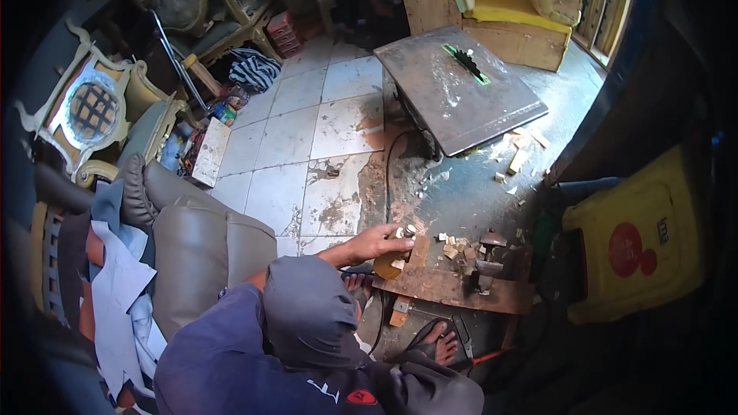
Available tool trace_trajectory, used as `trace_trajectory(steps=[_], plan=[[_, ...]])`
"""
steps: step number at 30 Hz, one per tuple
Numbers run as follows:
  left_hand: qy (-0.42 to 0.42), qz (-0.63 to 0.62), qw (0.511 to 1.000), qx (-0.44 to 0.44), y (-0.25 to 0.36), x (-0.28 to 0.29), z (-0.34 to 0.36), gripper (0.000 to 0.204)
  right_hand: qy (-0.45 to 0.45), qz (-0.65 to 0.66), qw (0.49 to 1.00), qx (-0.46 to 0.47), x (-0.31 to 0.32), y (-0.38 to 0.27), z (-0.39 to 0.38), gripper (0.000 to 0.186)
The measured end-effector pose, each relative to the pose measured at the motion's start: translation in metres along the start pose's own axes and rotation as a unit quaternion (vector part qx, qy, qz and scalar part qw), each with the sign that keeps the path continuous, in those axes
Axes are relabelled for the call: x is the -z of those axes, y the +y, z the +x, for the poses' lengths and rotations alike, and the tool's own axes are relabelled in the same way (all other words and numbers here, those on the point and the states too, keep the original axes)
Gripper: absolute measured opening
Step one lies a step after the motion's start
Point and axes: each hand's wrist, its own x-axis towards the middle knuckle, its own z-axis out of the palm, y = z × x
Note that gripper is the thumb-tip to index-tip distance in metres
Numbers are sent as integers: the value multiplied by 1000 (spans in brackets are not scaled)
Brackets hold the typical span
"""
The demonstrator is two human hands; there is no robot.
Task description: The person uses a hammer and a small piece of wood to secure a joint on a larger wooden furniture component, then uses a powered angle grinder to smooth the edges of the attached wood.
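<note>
Head view. The fingers [401, 245] of the left hand [377, 243] are bent around a rounded, yellow-brown object [386, 268], which they grasp over the left end of a curved brown plank [446, 287]; the exact kind of the object cannot be told. The right hand is out of sight, so the state of its fingers cannot be told.

A narrow wood strip [420, 250] lies just beside the held object, toward the far side of the plank. On the plank, right of the left hand, stands a metal piece [489, 267] with a rounded, disc-like top. Small pale wood offcuts [459, 247] are scattered near it. On the near side of the plank rests a sandalled foot [444, 344], with a red-ended tool [487, 357] to its right.

Farther out, to the right, stands a yellow container [638, 238] with red round marks. Beyond the offcuts is a dark, square saw table [419, 69], a toothed blade [467, 64] set in its green-edged slot. Behind it stands a seat frame [513, 44] with yellow padding. At left, a grey-brown padded seat [207, 238] lies near the left arm; past it are carved chair frames [115, 81] and a striped cloth [254, 69] beside the pale floor tiles [292, 123].
</note>
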Motion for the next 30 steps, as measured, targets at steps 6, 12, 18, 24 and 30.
trace_trajectory(steps=[6,12,18,24,30], plan=[[30,-43,998,-25,-6,-13,-4,41,-24,15,997,72,8,-88,-61,43],[56,-78,993,-65,1,-7,-3,41,-16,23,993,117,9,-126,-84,49],[71,-51,991,-98,7,15,-5,47,24,57,989,134,27,-123,-70,52],[58,96,979,-172,72,103,23,51,121,161,968,147,96,-65,44,57],[141,218,941,-216,200,205,31,53,187,244,925,223,238,-65,185,64]])
